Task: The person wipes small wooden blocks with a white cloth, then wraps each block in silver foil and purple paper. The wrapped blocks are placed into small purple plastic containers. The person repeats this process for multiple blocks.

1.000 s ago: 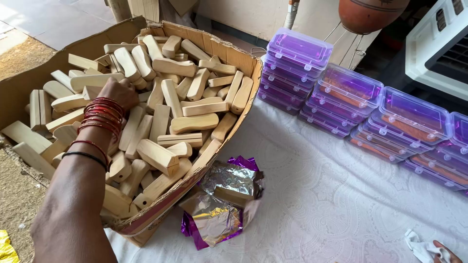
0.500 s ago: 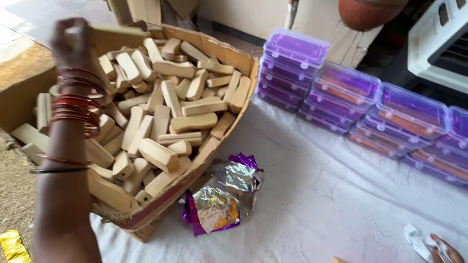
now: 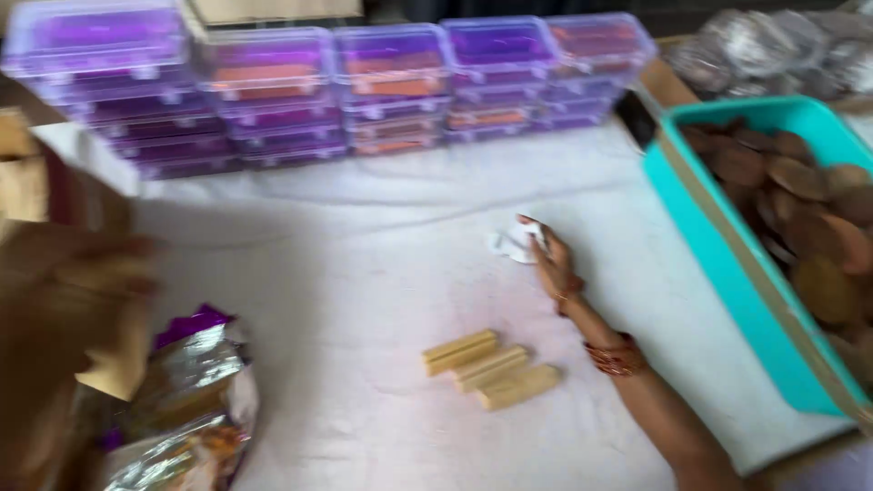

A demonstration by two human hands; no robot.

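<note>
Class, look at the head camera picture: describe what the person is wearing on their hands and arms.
Both hands are bare, no gloves or sleeves in view. The right hand has a stack of red and gold bangles on the wrist. The left hand is heavily blurred, so anything worn there cannot be made out.

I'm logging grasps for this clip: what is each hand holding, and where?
The right hand pinches a small white scrap at its edge with the fingers. The left hand is too blurred to tell.
</note>
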